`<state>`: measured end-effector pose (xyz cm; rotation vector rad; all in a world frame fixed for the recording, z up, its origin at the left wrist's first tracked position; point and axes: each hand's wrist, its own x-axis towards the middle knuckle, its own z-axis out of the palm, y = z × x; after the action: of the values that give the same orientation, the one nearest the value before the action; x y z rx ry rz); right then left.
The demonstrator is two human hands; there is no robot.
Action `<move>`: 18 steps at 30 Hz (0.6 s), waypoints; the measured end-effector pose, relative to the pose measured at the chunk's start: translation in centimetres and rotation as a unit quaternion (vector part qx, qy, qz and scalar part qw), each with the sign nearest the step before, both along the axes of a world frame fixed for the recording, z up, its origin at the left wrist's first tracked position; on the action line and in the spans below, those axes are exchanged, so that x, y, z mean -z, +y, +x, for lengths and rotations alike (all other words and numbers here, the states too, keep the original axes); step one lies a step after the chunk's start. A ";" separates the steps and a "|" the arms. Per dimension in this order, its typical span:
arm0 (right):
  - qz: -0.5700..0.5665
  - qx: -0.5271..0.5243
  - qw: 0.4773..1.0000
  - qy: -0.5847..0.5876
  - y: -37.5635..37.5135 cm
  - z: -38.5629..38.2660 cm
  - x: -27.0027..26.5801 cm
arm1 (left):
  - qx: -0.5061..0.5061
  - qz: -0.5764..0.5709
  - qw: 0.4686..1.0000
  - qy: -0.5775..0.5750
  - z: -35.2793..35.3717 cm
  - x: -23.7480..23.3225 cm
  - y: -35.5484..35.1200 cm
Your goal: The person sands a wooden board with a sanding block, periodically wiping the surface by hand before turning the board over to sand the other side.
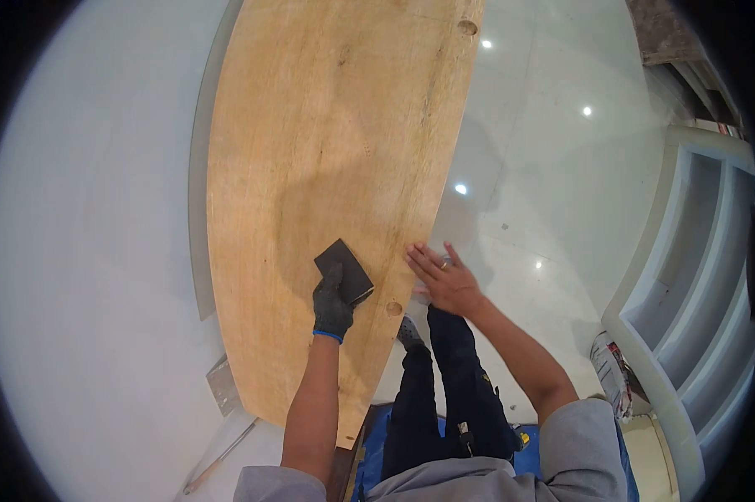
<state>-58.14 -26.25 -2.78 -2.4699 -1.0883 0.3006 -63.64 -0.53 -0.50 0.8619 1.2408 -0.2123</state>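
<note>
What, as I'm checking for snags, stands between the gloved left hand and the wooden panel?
Only the dark block held in the left hand, seemingly against the wooden panel; nothing else visible.

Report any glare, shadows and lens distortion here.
Head view: small glare spots on the glossy floor; head view: a soft shadow on the wooden panel near the gloved left hand; head view: black corners, and the shelf unit looks bowed, likely lens distortion.

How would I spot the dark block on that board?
Find the long, light-brown wooden board. In its lower half as pictured, the gloved left hand holds the dark block. Unlike the round recess nearby, it is nearly black with straight edges.
</note>
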 end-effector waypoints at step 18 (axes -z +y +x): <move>-0.042 0.075 0.994 0.067 2.4 -5.6 -0.2 | -0.038 -0.055 0.995 -0.074 0.4 0.2 -0.2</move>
<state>-63.76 -23.80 -2.61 -2.5479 -0.8462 0.4675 -63.21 -0.76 -0.68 0.7203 1.1110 -0.1522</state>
